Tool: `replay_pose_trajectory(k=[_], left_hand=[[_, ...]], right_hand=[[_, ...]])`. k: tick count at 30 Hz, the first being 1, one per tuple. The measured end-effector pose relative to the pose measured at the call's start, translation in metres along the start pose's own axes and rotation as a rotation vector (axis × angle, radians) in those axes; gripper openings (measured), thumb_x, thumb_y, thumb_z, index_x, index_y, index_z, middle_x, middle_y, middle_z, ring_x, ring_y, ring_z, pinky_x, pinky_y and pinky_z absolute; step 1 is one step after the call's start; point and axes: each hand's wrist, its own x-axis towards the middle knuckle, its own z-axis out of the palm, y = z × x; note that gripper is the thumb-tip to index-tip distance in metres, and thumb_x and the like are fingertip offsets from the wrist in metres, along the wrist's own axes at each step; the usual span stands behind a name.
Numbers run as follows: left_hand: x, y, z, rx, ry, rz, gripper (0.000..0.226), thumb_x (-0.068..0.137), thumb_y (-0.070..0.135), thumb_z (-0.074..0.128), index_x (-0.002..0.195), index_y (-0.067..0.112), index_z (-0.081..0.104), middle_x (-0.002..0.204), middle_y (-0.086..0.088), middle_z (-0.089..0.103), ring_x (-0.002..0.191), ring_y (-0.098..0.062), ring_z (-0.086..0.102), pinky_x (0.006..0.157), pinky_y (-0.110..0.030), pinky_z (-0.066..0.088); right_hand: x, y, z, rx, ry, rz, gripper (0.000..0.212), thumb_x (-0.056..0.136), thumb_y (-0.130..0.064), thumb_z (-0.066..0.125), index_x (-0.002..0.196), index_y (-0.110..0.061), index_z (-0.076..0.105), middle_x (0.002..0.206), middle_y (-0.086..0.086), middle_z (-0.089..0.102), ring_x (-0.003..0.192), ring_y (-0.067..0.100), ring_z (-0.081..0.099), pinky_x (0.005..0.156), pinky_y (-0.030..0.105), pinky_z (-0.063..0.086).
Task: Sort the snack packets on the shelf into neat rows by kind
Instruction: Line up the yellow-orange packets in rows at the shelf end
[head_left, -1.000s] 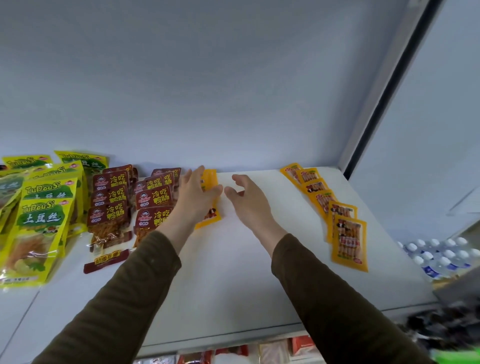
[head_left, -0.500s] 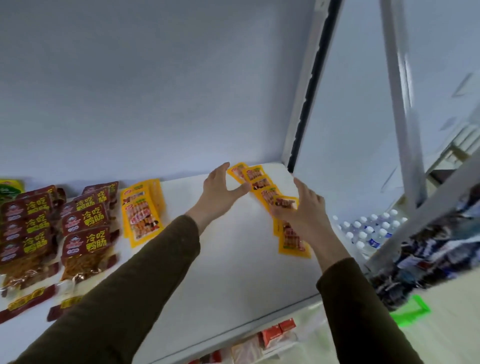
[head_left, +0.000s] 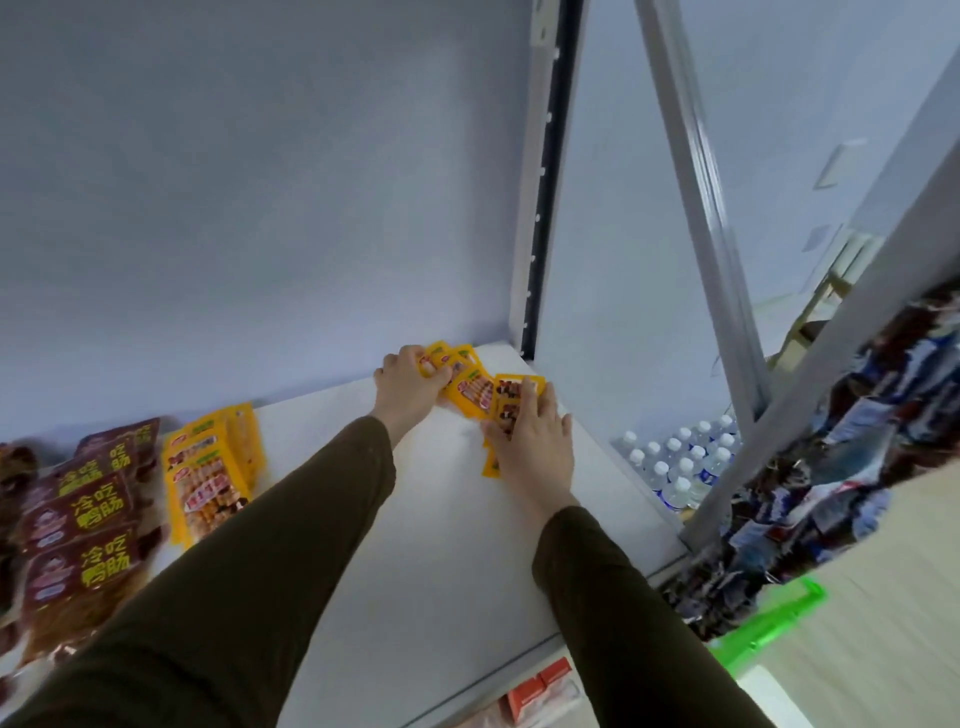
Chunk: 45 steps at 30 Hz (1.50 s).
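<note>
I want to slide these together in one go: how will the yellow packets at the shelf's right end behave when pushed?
The yellow packets look flat, thin and glossy, so they probably slide easily on the smooth white shelf. They overlap already, so they likely ride over each other rather than bunch. Being flat pouches, rolling seems unlikely.

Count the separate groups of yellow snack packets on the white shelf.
2. One stack of yellow snack packets lies beside the brown packets; one fanned row sits under the left hand and right hand. Packets underneath may be hidden.

Two hands, two clusters of yellow packets, roughly five brown packets, many water bottles
</note>
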Motion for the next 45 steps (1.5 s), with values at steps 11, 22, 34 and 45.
replay_pose_trajectory(k=[11,22,34,45], left_hand=[[-0.031,0.022,0.016,-1.086,-0.183,-0.261,0.053,0.092,0.004,0.073,0.138,0.006,0.048,0.126,-0.024,0.068,0.099,-0.031,0.074,0.085,-0.044,0.062],[-0.093,0.014,-0.028,-1.057,-0.201,-0.164,0.037,0.108,0.02,0.049,0.141,0.004,0.053,0.131,-0.023,0.066,0.119,-0.043,0.065,0.099,-0.063,0.052],[-0.154,-0.026,-0.082,-1.062,0.061,-0.194,0.03,0.102,0.005,0.054,0.132,0.01,0.055,0.116,-0.019,0.073,0.102,-0.036,0.074,0.071,-0.042,0.063],[-0.149,-0.043,-0.102,-0.771,0.257,-0.214,0.022,0.105,0.023,0.053,0.127,0.022,0.055,0.111,-0.007,0.074,0.103,-0.024,0.074,0.079,-0.04,0.064]], right_hand=[[0.017,-0.023,0.005,0.516,0.099,0.029,0.055,0.1,-0.035,0.057,0.151,-0.026,0.038,0.151,-0.001,0.037,0.129,0.016,0.05,0.097,0.024,0.038],[-0.009,-0.052,0.009,1.141,0.087,0.133,0.05,0.095,-0.027,0.068,0.142,-0.032,0.051,0.132,-0.003,0.057,0.118,0.013,0.061,0.099,0.039,0.055],[-0.046,-0.088,0.024,1.22,-0.343,0.037,0.078,0.098,-0.014,0.06,0.156,-0.045,0.018,0.153,-0.012,0.038,0.122,0.002,0.054,0.081,0.021,0.055],[-0.049,-0.143,0.045,1.481,-0.654,0.325,0.033,0.101,-0.009,0.055,0.133,-0.001,0.059,0.121,0.023,0.068,0.108,0.039,0.067,0.085,0.046,0.057]])
